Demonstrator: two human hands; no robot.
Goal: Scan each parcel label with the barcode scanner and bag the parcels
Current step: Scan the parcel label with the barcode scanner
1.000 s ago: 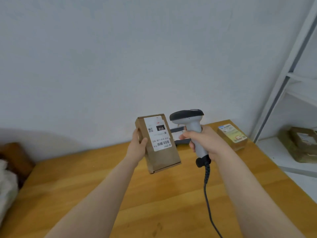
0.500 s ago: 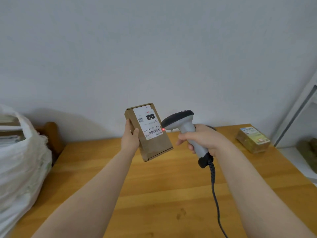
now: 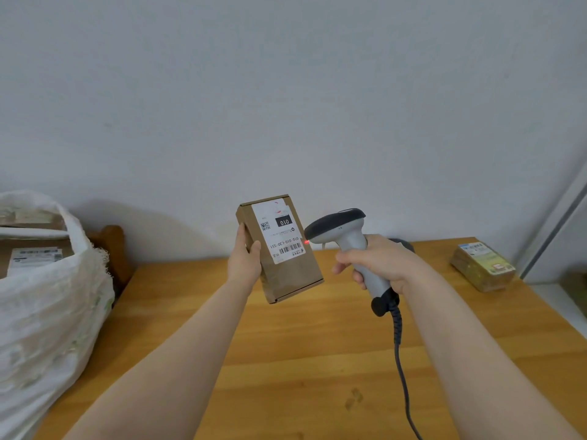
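We hold the parcel (image 3: 279, 249) in our left hand (image 3: 244, 262); our right hand (image 3: 381, 262) grips the scanner (image 3: 343, 236), aimed at its label (image 3: 281, 231). Next: bag (image 3: 54, 312), left of the parcel.

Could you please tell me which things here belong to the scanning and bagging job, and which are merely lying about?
Job: box in the left hand; scanner in the right hand, aimed at its label; white bag holding parcels; wrapped parcel on the table.

Lying about: wooden post behind the bag; shelf frame at far right.
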